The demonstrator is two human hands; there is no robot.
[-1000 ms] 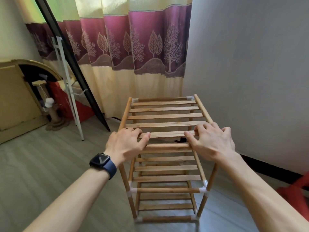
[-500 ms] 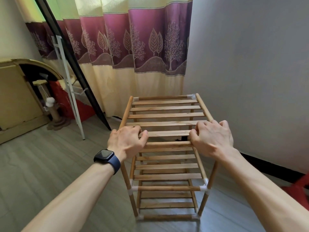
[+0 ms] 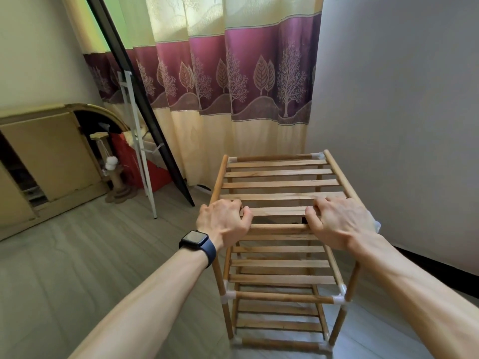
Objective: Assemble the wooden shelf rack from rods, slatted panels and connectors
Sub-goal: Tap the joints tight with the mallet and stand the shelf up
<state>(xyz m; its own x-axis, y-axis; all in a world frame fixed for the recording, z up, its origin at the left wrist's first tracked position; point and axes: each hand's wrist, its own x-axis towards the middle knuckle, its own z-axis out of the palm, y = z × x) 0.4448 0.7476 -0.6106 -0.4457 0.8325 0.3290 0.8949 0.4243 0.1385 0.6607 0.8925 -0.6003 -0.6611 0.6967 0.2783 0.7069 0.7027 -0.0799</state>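
Forearms stretch out from below, and the left hand (image 3: pixel 223 221) and right hand (image 3: pixel 339 224) each have fingers (image 3: pixel 245 215) curled tight round the front rod (image 3: pixel 278 228) of the top slatted panel (image 3: pixel 280 183). One shelf rack (image 3: pixel 285 296) stands on the floor (image 3: pixel 103 255) beside the wall (image 3: pixel 401 125), before the curtain (image 3: pixel 233 73): three slatted panels, at least six white connectors (image 3: pixel 339 298) showing. It looks light and stiff, though push-fit joints might part, so rods seem safer holds than thin slats
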